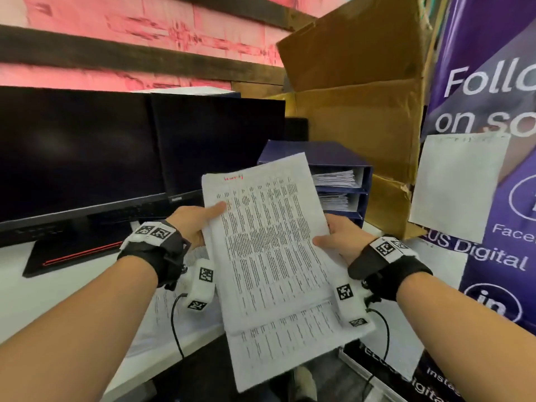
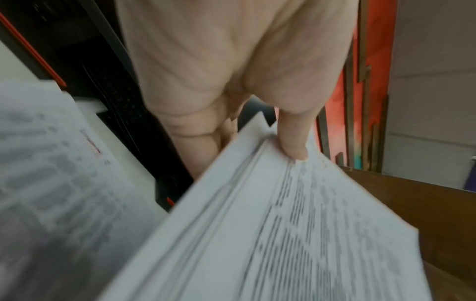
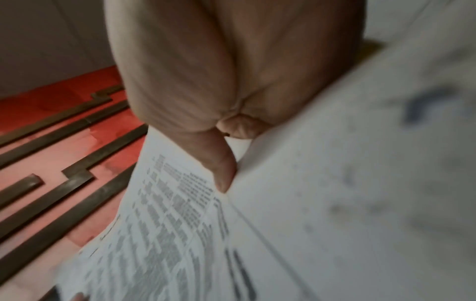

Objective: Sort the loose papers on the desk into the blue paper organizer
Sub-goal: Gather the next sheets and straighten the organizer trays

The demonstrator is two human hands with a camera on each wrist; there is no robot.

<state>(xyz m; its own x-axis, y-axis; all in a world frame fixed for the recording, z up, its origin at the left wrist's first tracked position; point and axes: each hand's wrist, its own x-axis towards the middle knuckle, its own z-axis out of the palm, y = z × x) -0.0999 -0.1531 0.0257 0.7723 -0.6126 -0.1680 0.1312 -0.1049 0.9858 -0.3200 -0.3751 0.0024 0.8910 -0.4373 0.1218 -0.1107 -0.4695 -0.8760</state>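
both hands hold a stack of printed papers (image 1: 269,245) up off the surface, between the person and the blue paper organizer (image 1: 342,181). the left hand (image 1: 194,224) pinches the stack's left edge, thumb (image 2: 293,140) pressed on the top sheet and the other fingers curled under it; the right hand (image 1: 342,242) grips the right edge the same way, its thumb (image 3: 221,173) lying on the printed face. the sheets are uneven, with a lower page sticking out past the bottom of the top one. the organizer stands just behind the stack, beside the dark monitors (image 1: 87,158) and in front of a cardboard box (image 1: 356,91), and its visible shelves already hold paper. this looks like the gather-and-carry step, with the stack picked up and not yet filed. next, the edges probably need squaring, then the stack tipped level and slid forward into a shelf opening, taking care that the loose lower page does not catch or slip out.
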